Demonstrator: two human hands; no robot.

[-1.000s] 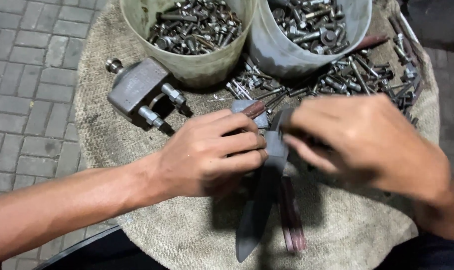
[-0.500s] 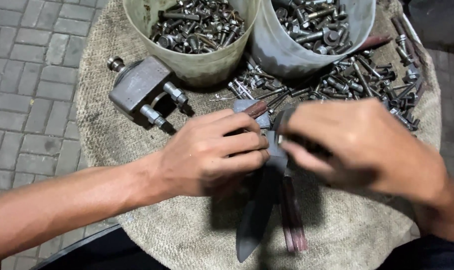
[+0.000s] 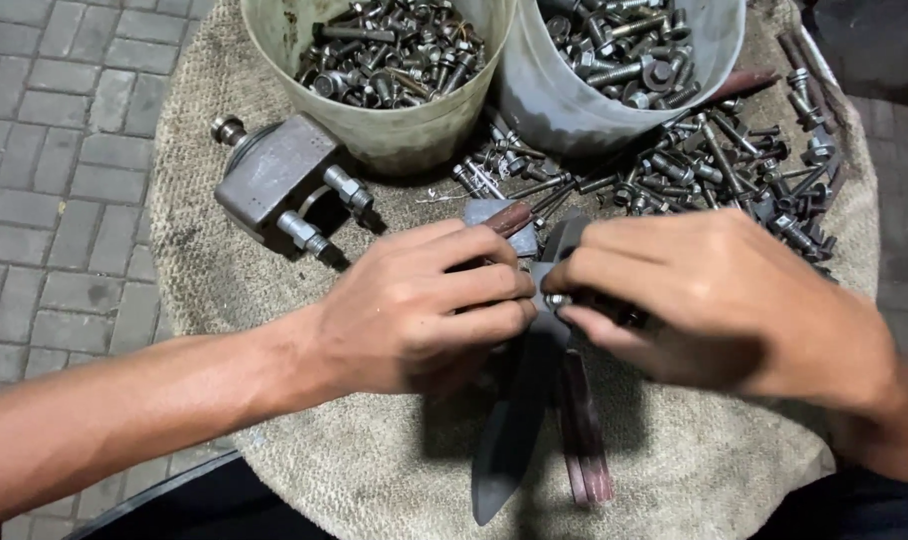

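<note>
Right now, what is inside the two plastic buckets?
Both the left bucket and the right bucket hold piled grey bolts and nuts. Anything deeper down, and each bucket's bottom, is covered by the pile.

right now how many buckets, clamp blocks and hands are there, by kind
buckets: 2, left and right, both holding bolts
clamp block: 1
hands: 2, left hand and right hand, meeting on a small metal part
total: 5
</note>
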